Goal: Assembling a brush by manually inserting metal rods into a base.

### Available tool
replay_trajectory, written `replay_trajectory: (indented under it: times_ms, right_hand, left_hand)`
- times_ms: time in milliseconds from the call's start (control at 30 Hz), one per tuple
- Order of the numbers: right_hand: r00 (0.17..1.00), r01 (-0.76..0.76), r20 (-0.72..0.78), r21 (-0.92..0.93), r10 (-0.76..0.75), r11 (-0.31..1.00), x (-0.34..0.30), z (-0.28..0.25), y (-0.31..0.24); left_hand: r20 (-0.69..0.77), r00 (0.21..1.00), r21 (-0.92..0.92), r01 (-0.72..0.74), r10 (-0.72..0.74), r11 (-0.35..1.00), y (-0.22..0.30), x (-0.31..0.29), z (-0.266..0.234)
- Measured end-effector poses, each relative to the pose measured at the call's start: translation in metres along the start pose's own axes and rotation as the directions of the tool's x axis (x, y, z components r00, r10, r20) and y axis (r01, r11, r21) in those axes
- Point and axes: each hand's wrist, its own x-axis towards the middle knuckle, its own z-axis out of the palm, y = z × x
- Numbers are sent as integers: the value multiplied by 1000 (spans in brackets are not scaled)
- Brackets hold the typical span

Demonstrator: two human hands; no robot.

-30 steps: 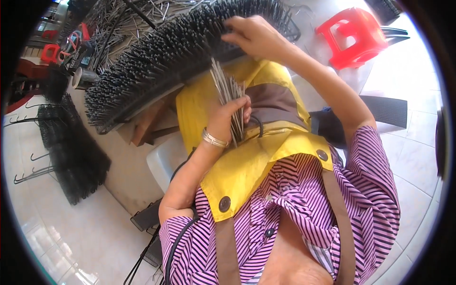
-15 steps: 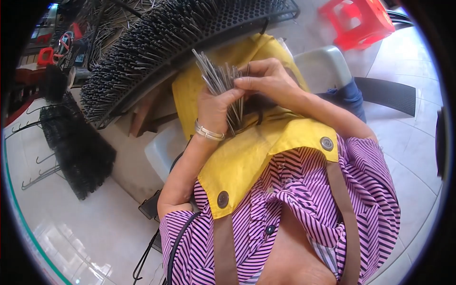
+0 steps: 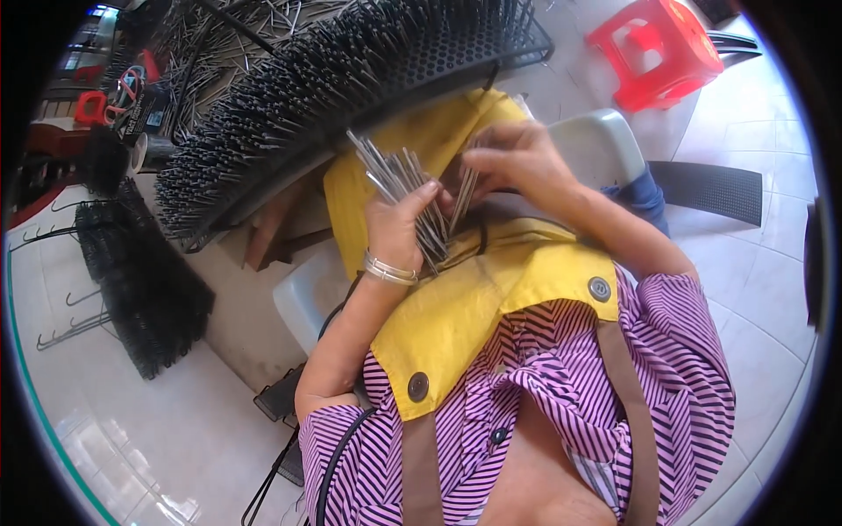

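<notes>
My left hand (image 3: 396, 230) is closed round a bundle of thin grey metal rods (image 3: 382, 167), held slanting over my lap with its upper ends fanned. To its right, my right hand (image 3: 531, 163) pinches a few metal rods (image 3: 466, 198), which stand apart from the bundle at the top and meet it near the lower ends. Its fingertips are partly hidden. Just beyond both hands stands a curved black perforated rack (image 3: 430, 79), its left and middle parts packed with upright dark rods (image 3: 281, 110). A yellow apron (image 3: 456, 307) covers my lap.
Loose rods (image 3: 254, 39) lie piled behind the rack. A red plastic stool (image 3: 653, 53) stands at the far right, near a dark perforated curved plate (image 3: 715, 191) on the tiled floor. Black bristly pieces (image 3: 149, 280) hang at the left beside metal hooks (image 3: 74, 329).
My right hand has moved slightly right, away from the bundle, drawing a few rods apart from it. My left hand still grips the bundle. The whole view has shifted a little.
</notes>
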Motion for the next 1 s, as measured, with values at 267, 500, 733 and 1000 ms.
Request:
replay_trajectory:
  times_ms: [267, 500, 733, 1000]
  right_hand:
    - [930, 367, -82, 297, -359, 882, 75, -21, -60]
    - [739, 649, -115, -138, -663, 748, 105, -9, -63]
    - [640, 731, 14, -318, -768, 604, 111, -6, -63]
    - [537, 759, 375, -606, -755, 238, 129, -5, -58]
  left_hand:
    - [70, 997, -14, -14, 15, 1000, 0, 0, 1]
    - [43, 999, -21, -9, 10, 1000, 1, 1, 0]
    - [62, 998, -55, -9, 13, 998, -1, 4, -1]
    - [71, 997, -61, 6, -1, 998, -2, 5, -1]
